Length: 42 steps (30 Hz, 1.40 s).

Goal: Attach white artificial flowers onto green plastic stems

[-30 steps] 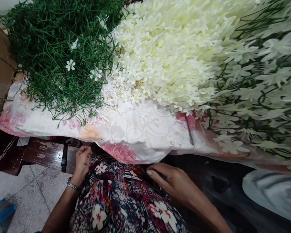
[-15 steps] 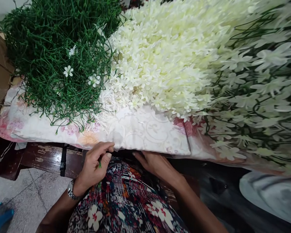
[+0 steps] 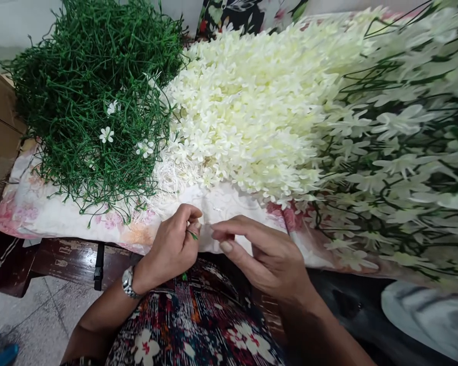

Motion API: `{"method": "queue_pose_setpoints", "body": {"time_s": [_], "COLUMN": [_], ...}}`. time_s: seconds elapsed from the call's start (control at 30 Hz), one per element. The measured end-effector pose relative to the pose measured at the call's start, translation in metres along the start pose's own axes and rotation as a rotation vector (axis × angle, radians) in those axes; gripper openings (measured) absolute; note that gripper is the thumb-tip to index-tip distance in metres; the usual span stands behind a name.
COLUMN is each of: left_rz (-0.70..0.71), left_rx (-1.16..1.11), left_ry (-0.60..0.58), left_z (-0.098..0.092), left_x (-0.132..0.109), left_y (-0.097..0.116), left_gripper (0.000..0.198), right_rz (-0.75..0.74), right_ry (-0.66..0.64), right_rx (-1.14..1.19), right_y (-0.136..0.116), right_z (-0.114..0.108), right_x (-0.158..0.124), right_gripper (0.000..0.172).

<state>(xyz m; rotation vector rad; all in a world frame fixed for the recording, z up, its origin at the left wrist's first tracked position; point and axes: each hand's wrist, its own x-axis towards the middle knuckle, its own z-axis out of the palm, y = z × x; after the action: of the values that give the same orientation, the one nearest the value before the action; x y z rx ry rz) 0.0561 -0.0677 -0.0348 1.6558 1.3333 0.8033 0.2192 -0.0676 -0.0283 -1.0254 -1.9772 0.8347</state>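
My left hand (image 3: 177,241) is closed around a green plastic stem (image 3: 192,235), whose tip sticks out between thumb and fingers; a watch is on that wrist. Close by on the right, my right hand (image 3: 265,254) has its thumb and fingers bent together in a pinch. Whatever lies at its fingertips is too small to make out. Both hands are over the front edge of a flowered cloth (image 3: 130,235). Beyond them lie a bunch of fine white threads (image 3: 175,170), a heap of green stems (image 3: 95,86) and a pile of cream-white artificial flowers (image 3: 248,112).
Stemmed white flowers (image 3: 400,168) spread over the right side. A cardboard box (image 3: 0,117) stands at the left edge. Below are a dark wooden bench (image 3: 72,259) with a black strap (image 3: 98,267), a blue object (image 3: 2,351) on the tiled floor, and a pale rounded object (image 3: 423,315).
My right hand has come up from under the cloth's edge to beside the left. My left hand has moved up and right with the green stem. The view has shifted slightly.
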Motion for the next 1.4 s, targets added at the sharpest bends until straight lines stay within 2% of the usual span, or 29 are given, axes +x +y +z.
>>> {"method": "queue_pose_setpoints", "body": {"time_s": [0.1,0.2,0.4,0.57,0.63,0.7,0.8,0.87,0.93,1.03,1.27,1.4], "left_rz": [0.016,0.060,0.071,-0.052,-0.098,-0.124,-0.123,-0.111,-0.107,-0.126,-0.176,-0.192], "left_rx": [0.035,0.080,-0.019,-0.202,-0.300,-0.378,-0.461,-0.515,-0.564,-0.579,-0.578,-0.649], "left_ry": [-0.011,-0.027,-0.005,0.100,0.156,0.232,0.321,0.347,0.351,0.332,0.276,0.257], "left_z": [0.003,0.003,-0.001,0.001,0.000,-0.002,-0.006,-0.007,-0.005,-0.002,0.002,0.006], "left_x": [0.000,-0.002,-0.005,-0.001,0.001,0.002,0.005,0.006,0.006,0.006,0.006,0.005], "left_y": [-0.002,0.000,0.007,0.000,-0.003,-0.005,-0.007,-0.009,-0.012,-0.014,-0.015,-0.016], "left_gripper": [0.040,0.048,0.025,0.017,0.013,0.012,0.010,0.009,0.008,0.008,0.010,0.010], "right_rz": [-0.095,-0.211,-0.244,-0.310,-0.304,-0.283,-0.221,-0.190,-0.169,-0.163,-0.128,-0.093], "right_ry": [-0.012,0.029,0.114,0.101,0.116,0.137,0.031,-0.031,-0.039,0.023,0.242,0.301], "right_rx": [0.015,-0.058,-0.208,-0.270,-0.398,-0.644,-0.912,-1.008,-1.065,-1.038,-0.557,-0.417], "right_y": [-0.006,-0.006,0.003,0.009,0.014,0.021,0.033,0.039,0.043,0.046,0.044,0.038], "right_z": [0.005,0.008,0.011,0.007,0.001,-0.004,-0.004,-0.001,0.002,0.002,-0.005,-0.006], "right_x": [0.010,0.015,0.016,0.023,0.031,0.041,0.053,0.057,0.059,0.059,0.054,0.048], "right_gripper": [0.022,0.019,0.020,0.018,0.017,0.015,0.018,0.019,0.018,0.017,0.011,0.011]}}
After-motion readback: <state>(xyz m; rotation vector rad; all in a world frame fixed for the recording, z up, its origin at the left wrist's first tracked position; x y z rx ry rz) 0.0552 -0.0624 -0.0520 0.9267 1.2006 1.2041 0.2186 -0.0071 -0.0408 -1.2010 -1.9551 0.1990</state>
